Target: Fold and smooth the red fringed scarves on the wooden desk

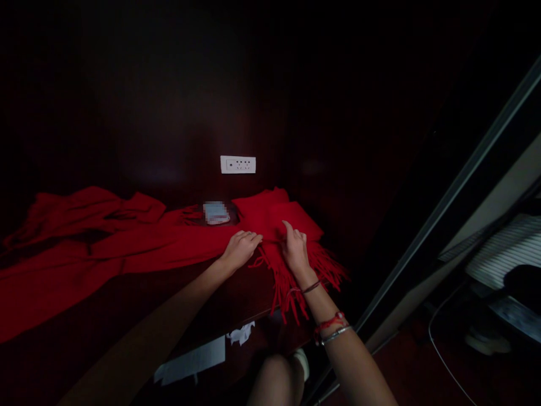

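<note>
A long red scarf (pixel 139 242) with fringed ends lies spread across a dark wooden surface (pixel 203 304), its right end folded over. My left hand (pixel 240 248) rests on the scarf with fingers curled, pinching the cloth near the fold. My right hand (pixel 295 248) sits just beside it on the folded end, fingers bent on the fabric and the forefinger raised. The red fringe (pixel 296 282) hangs over the surface's front edge below my right wrist, which wears bracelets.
A white socket plate (pixel 238 164) is set in the dark back wall. A small pale blurred object (pixel 216 212) lies behind the scarf. White papers (pixel 192 361) lie on the floor below. A dark sliding door frame (pixel 443 214) runs along the right.
</note>
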A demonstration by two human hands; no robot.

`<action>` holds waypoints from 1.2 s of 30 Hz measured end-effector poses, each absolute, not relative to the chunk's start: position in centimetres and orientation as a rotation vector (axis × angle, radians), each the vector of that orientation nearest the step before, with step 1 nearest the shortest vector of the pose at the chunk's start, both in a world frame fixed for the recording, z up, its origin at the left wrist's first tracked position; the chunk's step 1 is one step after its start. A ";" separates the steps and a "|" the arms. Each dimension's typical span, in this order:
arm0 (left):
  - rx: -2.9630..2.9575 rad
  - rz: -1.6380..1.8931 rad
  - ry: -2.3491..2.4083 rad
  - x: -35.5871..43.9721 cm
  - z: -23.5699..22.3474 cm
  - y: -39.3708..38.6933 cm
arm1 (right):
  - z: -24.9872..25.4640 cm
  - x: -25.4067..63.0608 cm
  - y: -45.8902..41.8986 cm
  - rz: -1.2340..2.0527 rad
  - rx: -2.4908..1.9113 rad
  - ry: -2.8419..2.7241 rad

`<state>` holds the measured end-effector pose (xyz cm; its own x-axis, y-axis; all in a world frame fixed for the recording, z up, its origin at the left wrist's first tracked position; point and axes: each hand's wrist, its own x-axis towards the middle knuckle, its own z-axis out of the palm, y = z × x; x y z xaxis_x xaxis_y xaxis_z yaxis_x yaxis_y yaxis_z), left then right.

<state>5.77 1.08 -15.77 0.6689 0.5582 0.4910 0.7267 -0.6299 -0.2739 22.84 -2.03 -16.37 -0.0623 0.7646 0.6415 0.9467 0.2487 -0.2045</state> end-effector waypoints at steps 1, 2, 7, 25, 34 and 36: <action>-2.427 -0.503 -0.992 5.9 -15.8 1.1 | -16.5 23.0 -1.8 -0.341 -1.556 -1.846; -2.417 -0.511 -0.990 6.0 -15.9 1.1 | -16.6 23.2 -1.6 -0.335 -1.543 -1.830; -2.418 -0.565 -0.971 6.2 -16.0 0.8 | -17.0 23.6 -1.4 -0.370 -1.449 -1.837; -2.589 -0.597 -0.856 6.4 -16.5 0.6 | -15.3 24.6 -3.7 -0.624 -1.634 -1.992; -2.849 -0.610 -0.864 6.8 -16.9 0.0 | -16.5 25.2 -4.3 -0.546 -1.592 -1.964; -2.945 -0.606 -0.928 6.7 -17.1 -0.2 | -16.6 25.2 -4.4 -0.553 -1.587 -1.966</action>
